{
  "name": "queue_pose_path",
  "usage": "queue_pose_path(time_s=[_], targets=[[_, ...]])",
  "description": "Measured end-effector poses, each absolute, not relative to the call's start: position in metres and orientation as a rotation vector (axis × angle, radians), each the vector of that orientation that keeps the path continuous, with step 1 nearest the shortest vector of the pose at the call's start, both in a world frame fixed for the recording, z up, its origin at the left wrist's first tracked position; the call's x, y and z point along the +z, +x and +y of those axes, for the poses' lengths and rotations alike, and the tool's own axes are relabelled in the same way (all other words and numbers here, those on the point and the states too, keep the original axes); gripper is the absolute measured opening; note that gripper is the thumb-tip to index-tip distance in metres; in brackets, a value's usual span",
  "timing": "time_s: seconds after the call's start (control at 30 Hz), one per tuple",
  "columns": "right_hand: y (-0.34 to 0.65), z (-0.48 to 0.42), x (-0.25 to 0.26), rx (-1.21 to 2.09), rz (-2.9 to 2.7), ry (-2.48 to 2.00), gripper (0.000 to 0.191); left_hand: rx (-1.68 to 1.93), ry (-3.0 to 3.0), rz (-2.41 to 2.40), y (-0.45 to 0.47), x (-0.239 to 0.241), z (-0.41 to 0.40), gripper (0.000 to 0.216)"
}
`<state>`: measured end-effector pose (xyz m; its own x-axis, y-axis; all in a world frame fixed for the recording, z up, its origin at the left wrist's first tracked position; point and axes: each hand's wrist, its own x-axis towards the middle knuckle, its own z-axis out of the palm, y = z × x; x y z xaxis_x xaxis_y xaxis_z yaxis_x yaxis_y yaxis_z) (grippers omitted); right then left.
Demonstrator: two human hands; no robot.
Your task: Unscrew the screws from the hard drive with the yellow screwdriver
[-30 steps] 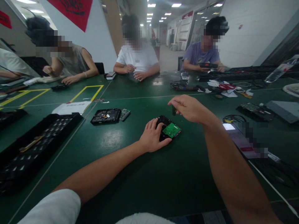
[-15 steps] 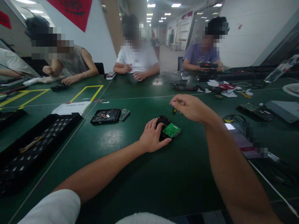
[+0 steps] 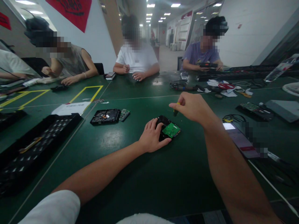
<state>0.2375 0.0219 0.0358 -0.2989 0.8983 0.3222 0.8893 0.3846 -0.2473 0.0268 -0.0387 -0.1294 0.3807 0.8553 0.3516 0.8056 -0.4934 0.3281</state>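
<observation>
A hard drive (image 3: 171,130) lies on the green table with its green circuit board facing up. My left hand (image 3: 153,135) grips it from the near left, fingers over the black casing and thumb along the near edge. My right hand (image 3: 192,107) is raised beyond the drive's far right corner. Its thumb and fingers pinch a small screwdriver (image 3: 175,111) with a yellow and dark handle, pointing down. Whether the tip touches anything I cannot tell. To the left lies another hard drive (image 3: 105,116), with a loose circuit board (image 3: 124,114) beside it.
A long black tray (image 3: 39,141) stands at the left, near a white paper (image 3: 71,108). On the right are a phone-like device (image 3: 243,141) with a cable, another drive (image 3: 254,110) and a grey box (image 3: 283,110). Several people sit across the table.
My right hand has turned slightly and risen a little, with more of the screwdriver's yellow handle showing. My left hand and the hard drive have stayed in place.
</observation>
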Motion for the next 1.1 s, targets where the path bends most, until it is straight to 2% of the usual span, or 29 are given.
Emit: queue_pose_path(time_s=[0.23, 0.3, 0.43, 0.6, 1.1], targets=[[0.234, 0.027, 0.029, -0.001, -2.252, -1.511, 0.013, 0.741, 2.525, 1.514, 0.027, -0.131, -0.038, 0.083], [0.234, 0.027, 0.029, 0.015, -2.285, -1.470, 0.015, 0.738, 2.530, 1.513, 0.028, -0.131, -0.038, 0.083], [0.232, 0.028, 0.028, 0.014, -2.355, -1.470, 0.030, 0.725, 2.536, 1.524, 0.028, -0.131, -0.037, 0.083], [0.233, 0.032, 0.020, 0.067, -2.443, -1.396, 0.012, 0.716, 2.544, 1.538, 0.028, -0.132, -0.037, 0.084], [0.234, 0.030, 0.018, 0.051, -2.424, -1.484, 0.024, 0.720, 2.542, 1.530, 0.028, -0.133, -0.037, 0.084]])
